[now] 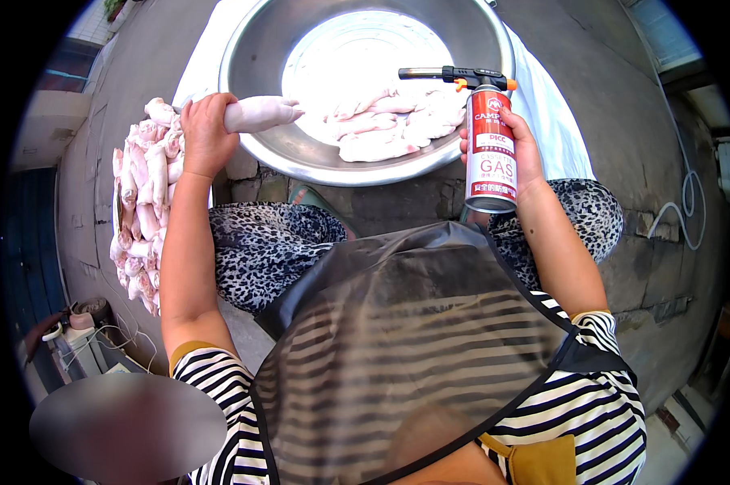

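Left hand (206,133) fingers clenched round a raw pig trotter (260,113) held over the steel basin (256,48). Right hand (520,153) grips the gas torch canister (489,145), no flame visible. Singeing step likely; next needs the nozzle aimed at the trotter, clear of fingers.

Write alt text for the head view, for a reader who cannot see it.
Seen from above, a seated person's left hand holds a pale pig trotter over the rim of a large metal basin, while the right hand grips a red gas canister with a torch head. More trotters lie in the basin, and a pile sits at the left.
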Demonstrator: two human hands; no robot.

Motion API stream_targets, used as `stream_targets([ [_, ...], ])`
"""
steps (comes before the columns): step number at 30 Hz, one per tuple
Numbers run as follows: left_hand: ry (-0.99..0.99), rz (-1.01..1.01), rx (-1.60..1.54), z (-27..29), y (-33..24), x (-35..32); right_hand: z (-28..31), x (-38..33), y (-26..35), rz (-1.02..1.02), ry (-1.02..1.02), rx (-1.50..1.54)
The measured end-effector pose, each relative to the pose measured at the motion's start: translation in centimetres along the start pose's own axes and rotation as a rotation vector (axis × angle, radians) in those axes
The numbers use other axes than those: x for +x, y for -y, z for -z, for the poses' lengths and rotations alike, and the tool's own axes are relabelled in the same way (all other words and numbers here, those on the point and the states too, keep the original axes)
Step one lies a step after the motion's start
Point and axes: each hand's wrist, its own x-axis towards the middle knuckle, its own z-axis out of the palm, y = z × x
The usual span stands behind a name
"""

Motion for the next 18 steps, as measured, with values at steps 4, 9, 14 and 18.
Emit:
stream_targets([
  [4, 0.179, 0.273, 0.271, 3.2, 10.1, -5.0, -0.1, 0.1, 0.1, 0.144, -0.129, 0.044],
  [9, 0.359, 0.690, 0.593, 7.7, 19.2, -8.9, 0.9, 0.4, 0.3, 0.197, -0.116, 0.032],
  [14, 0.309, 0.233, 0.033, 1.8, 15.7, -0.3, 0.7, 0.8, 0.5, 0.235, -0.137, 0.050],
  [18, 0.618, 0.054, -0.142, -8.5, 2.3, 5.9, 0.6, 1.3, 0.5, 0.240, -0.164, 0.032],
])
